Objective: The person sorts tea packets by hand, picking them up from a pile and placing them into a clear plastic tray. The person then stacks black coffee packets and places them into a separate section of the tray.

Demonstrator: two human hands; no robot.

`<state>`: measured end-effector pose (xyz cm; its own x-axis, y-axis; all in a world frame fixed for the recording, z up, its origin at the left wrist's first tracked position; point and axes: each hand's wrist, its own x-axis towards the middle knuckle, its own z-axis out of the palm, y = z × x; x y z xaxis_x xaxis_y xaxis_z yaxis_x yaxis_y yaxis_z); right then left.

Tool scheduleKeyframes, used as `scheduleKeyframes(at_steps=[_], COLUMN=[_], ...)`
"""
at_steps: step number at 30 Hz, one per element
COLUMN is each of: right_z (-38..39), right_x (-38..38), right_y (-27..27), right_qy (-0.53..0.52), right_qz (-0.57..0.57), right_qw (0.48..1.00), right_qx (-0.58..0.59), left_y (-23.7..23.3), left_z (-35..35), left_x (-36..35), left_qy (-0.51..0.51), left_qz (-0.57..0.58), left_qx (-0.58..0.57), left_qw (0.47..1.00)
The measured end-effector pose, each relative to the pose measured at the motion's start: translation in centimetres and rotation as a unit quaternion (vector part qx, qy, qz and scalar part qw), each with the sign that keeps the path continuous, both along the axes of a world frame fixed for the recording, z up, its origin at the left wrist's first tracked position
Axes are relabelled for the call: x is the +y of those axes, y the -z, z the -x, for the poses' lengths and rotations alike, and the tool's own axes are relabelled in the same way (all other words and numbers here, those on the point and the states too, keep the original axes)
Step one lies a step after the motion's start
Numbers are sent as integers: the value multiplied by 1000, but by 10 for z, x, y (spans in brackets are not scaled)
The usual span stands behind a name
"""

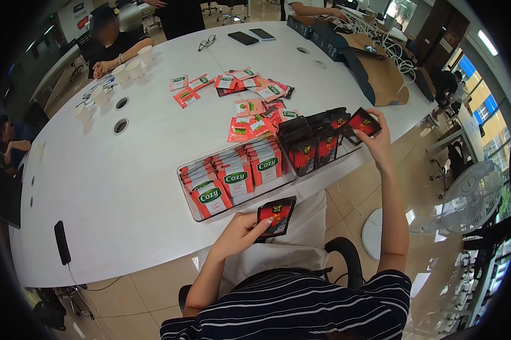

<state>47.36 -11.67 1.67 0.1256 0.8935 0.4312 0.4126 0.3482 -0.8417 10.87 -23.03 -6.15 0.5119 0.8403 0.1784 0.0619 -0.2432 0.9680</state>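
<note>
My left hand grips a black-and-red sachet at the table's near edge, just in front of a clear plastic tray. The tray's left part holds rows of upright red-and-white Cozy sachets. Its right part holds upright black-and-red sachets. My right hand pinches another black-and-red sachet at the tray's right end, against the black row. Loose red and pink sachets lie on the white table behind the tray.
More loose sachets lie further back. Paper cups, glasses and two phones sit at the far side, where a person's arm rests. Open cardboard boxes stand far right. A black phone lies near left. A floor fan stands right.
</note>
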Motion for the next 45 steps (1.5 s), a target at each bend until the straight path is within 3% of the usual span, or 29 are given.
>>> scheduleKeyframes(at_steps=[3, 7, 10, 14, 17, 26, 31, 35, 37, 39, 41, 45], right_z=[-8, -12, -9, 12, 16, 13, 24, 50, 76, 105, 129, 152], right_x=[10, 14, 21, 30, 39, 49, 24, -9, -36, -57, -77, -93], right_y=[0, -13, -17, -27, -31, -24, -28, -44, -51, -52, -43, -24], right_qy=[-8, 8, -14, -70, -108, -111, -54, -26, -77, -152, -241, -295], right_qz=[38, 45, -88, -139, -43, -44, -104, -186, -138, -171, -115, -45], right_qw=[992, 941, 889, 856, 858, 843, 873, 895, 933, 915, 917, 887], right_qx=[-122, -336, -449, -493, -500, -525, -474, -403, -324, -332, -296, -353], left_y=[-7, 2, 2, 1, -6, 4, 5, 4, -3, -1, 0, 3], left_z=[-1, 1, -2, -4, -3, -3, -5, -4, -10, -7, -5, -3], left_x=[0, 1, 1, 0, 0, 0, 0, -1, -3, -2, -1, 0], left_qy=[-6, -1, -9, -12, -11, -11, -11, -36, -44, -23, -9, 2], left_qz=[6, 5, -1, 13, 26, 64, 44, 95, 146, 134, 114, 76], left_qx=[-3, 10, 7, 3, 15, -29, -50, -62, -109, -90, -74, -51], left_qw=[1000, 1000, 1000, 1000, 999, 998, 998, 993, 982, 987, 991, 996])
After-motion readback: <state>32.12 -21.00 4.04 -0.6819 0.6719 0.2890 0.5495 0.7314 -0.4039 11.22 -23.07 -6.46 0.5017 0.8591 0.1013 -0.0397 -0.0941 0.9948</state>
